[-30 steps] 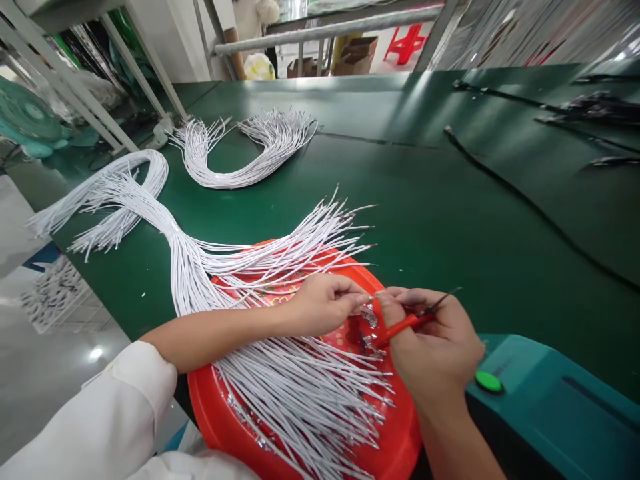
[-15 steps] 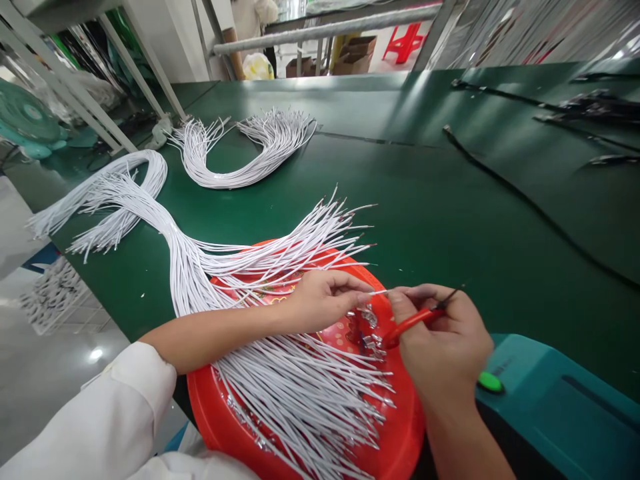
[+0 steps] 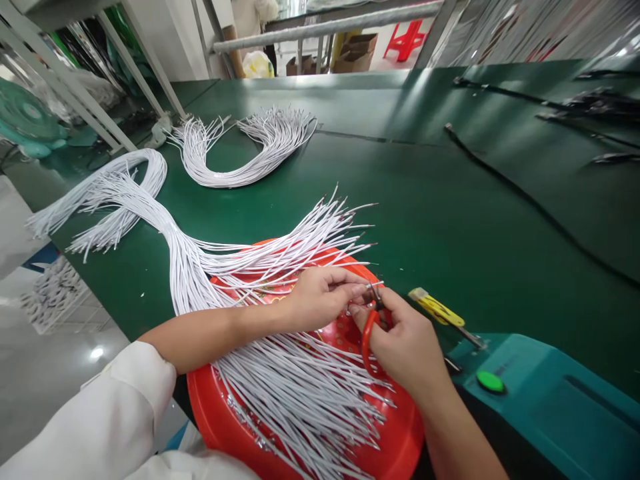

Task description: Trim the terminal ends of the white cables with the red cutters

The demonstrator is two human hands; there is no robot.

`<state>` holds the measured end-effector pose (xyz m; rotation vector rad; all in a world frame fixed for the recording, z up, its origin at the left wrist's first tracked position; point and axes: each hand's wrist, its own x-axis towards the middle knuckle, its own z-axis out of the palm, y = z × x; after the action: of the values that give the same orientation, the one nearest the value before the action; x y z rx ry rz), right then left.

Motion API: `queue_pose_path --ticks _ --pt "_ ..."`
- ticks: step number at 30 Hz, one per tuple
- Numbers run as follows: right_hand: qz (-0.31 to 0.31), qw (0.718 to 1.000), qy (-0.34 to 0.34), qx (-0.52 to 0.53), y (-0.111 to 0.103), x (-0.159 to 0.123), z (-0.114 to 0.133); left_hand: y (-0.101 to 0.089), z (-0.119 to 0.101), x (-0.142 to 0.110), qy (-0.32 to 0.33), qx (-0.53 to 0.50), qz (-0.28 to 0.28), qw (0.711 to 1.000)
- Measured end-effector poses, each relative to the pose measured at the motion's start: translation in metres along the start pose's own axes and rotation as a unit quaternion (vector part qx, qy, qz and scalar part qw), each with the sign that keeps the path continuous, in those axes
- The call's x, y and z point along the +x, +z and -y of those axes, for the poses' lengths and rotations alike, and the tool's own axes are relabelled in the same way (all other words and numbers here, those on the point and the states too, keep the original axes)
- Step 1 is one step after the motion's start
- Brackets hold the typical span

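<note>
My left hand [image 3: 327, 297] pinches a thin white wire [image 3: 376, 285] close to its tip, above the red basin's far right part. Closed round red-handled scissors [image 3: 369, 340] is my right hand [image 3: 400, 333]; the dark blades stand upright at the wire, just beside my left fingertips. Whether the blades touch the wire I cannot tell. A large bundle of white wires [image 3: 300, 387] lies across the red basin [image 3: 215, 420] under my left forearm, and a second spray of wires [image 3: 300, 250] fans over its far rim. Small shiny metal pieces lie in the basin, partly hidden.
Further white wire bundles [image 3: 235, 175] lie on the green table [image 3: 400, 213] at the back left. A teal machine [image 3: 550, 400] with a green button stands at the right, a yellow-handled cutter [image 3: 437, 308] beside it. Black cables [image 3: 530, 200] lie far right.
My right hand has moved left to my left hand and swung the scissors from lying across the palm to blades up at the wire. The yellow cutter has come into view.
</note>
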<state>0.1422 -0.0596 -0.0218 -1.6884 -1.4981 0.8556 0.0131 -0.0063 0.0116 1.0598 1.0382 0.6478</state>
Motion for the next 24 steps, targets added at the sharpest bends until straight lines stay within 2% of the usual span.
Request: queue_pose_path --ticks 5,13,24 --pt "-0.005 1.000 0.004 -0.010 0.000 0.001 0.002 0.000 0.002 -0.001 0.005 -0.003 0.034 0.999" --pt "-0.021 1.000 -0.008 -0.009 0.001 0.001 0.003 0.001 0.004 0.000 -0.016 -0.032 0.037 0.999" --pt "0.027 0.999 0.006 0.016 0.000 0.002 0.000 -0.002 0.010 0.000 0.017 -0.006 0.031 0.999"
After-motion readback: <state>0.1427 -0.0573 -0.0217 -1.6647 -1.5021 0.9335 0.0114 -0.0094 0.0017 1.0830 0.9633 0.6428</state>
